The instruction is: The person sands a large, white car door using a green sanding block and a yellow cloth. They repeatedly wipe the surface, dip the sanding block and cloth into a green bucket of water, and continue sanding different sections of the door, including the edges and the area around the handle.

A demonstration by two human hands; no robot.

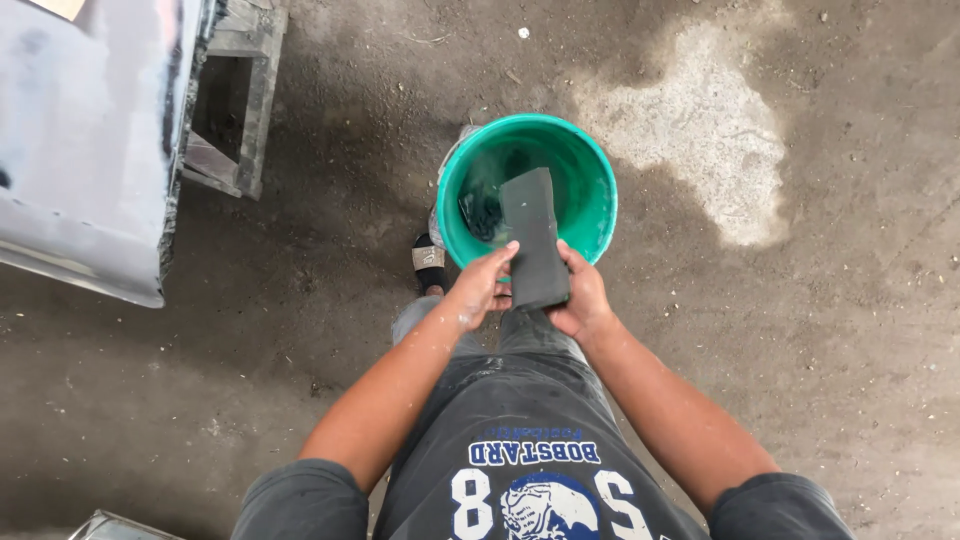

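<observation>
A dark grey rectangular block (535, 240), flat and matte, is clamped between both hands: the left hand (482, 287) grips its left edge, the right hand (580, 298) its right edge. Its far end reaches over a green bucket (592, 165) standing on the concrete floor (820, 330), with something dark inside. Far left stands a grey painted panel (85, 140) on a stand; a sandalled foot (430, 262) sits beside the bucket.

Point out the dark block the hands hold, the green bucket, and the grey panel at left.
dark block (535, 240), head view, middle of its flat face
green bucket (598, 190), head view, inner right wall
grey panel (85, 130), head view, middle of its painted surface
</observation>
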